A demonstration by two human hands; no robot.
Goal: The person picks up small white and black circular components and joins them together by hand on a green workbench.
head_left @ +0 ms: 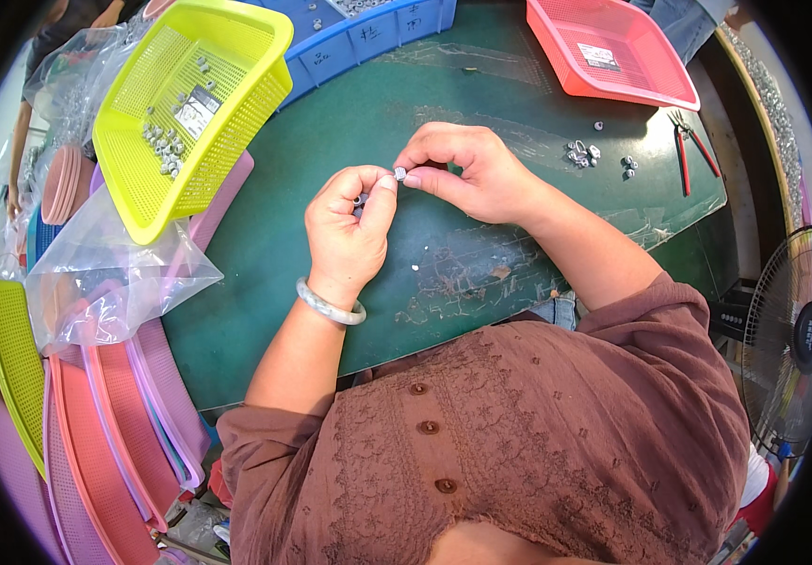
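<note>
Over the middle of the green table (274,245), my left hand (345,212) and my right hand (467,174) meet at the fingertips. Between them is a small grey metal piece (400,174), pinched by the left thumb and forefinger, with the right thumb and forefinger closed against its other side. More small grey pieces (360,201) show in the curl of my left fingers; how many, I cannot tell. Similar grey pieces (166,151) lie in the yellow-green basket (128,169) at the left, together with a white printed label (198,111).
A blue bin (368,42) stands at the back, a pink basket (557,66) at the back right. Small metal parts (580,155) and red-handled pliers (685,155) lie on the right. A clear plastic bag (114,282) and stacked baskets (95,452) crowd the left; a fan (783,330) stands right.
</note>
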